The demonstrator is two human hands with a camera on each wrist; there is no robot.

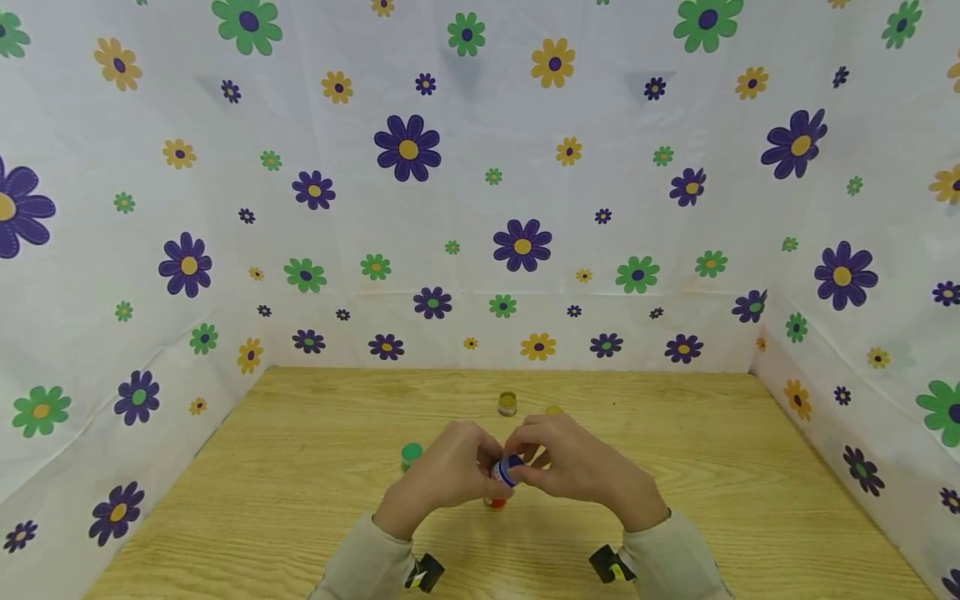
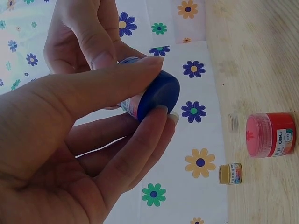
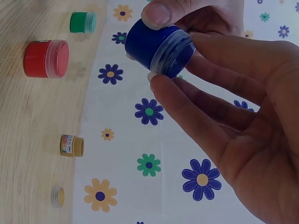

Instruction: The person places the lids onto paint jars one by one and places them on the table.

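Note:
A small jar of blue paint [image 3: 145, 44] is held up between the two hands over the table. My left hand [image 1: 448, 468] grips its body, thumb on one side and fingertips on the other; in the left wrist view the blue base of the jar [image 2: 161, 97] faces the camera. At the opposite end, the thumb and fingers of my right hand [image 1: 583, 465] pinch the ridged clear lid [image 3: 172, 52]. The lid sits on the jar in the right wrist view. Below the hands stands a red paint jar [image 3: 38, 59], mostly hidden in the head view.
On the wooden table [image 1: 315, 517] a green paint jar [image 1: 411, 453] stands to the left. Farther back is a mustard-yellow jar [image 1: 507, 404] without its lid, and a loose round lid [image 3: 57, 197] lies beside it. Flower-patterned cloth [image 1: 465, 217] encloses the back and sides.

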